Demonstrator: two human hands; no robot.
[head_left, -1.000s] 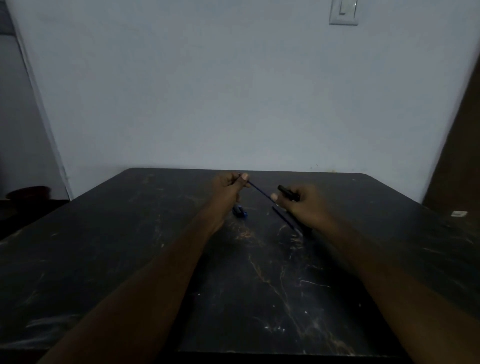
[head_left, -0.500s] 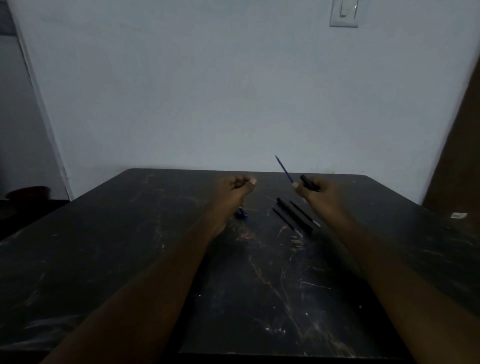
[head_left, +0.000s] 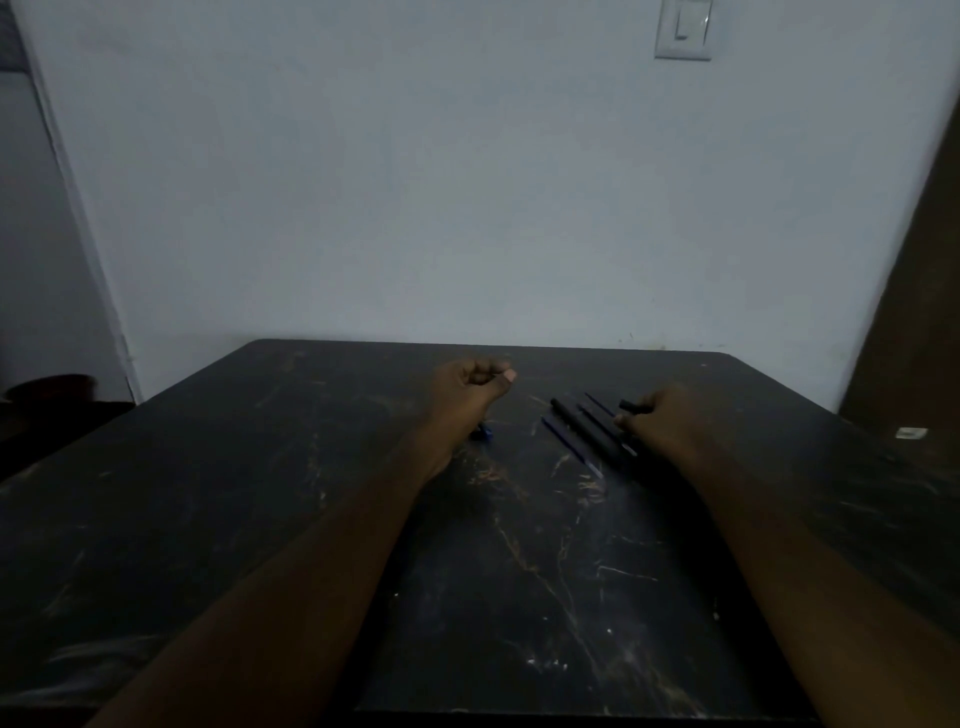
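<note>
On the dark marbled table (head_left: 249, 499) lie a black pen barrel (head_left: 584, 426), a thin blue refill (head_left: 571, 447) to its left and a second thin refill (head_left: 605, 428) to its right, all side by side. My right hand (head_left: 662, 426) is low at their right end. It grips a short black pen piece (head_left: 630, 405), and a thin blue refill (head_left: 599, 404) sticks out from its fingertips just over the table. My left hand (head_left: 470, 389) hovers with curled fingers and nothing visible in it. A small blue cap (head_left: 484, 433) peeks out beside its wrist.
A pale wall rises behind the table, with a light switch (head_left: 683, 28) at the upper right. A brown panel (head_left: 914, 291) stands at the right, with a small white object (head_left: 911, 432) near it. A dark rounded object (head_left: 49, 389) sits off the table's left.
My right hand pulled the blue refill away from my left hand, lifted it, then lowered it toward the table beside the other pen parts. My left hand let go and stayed curled.
</note>
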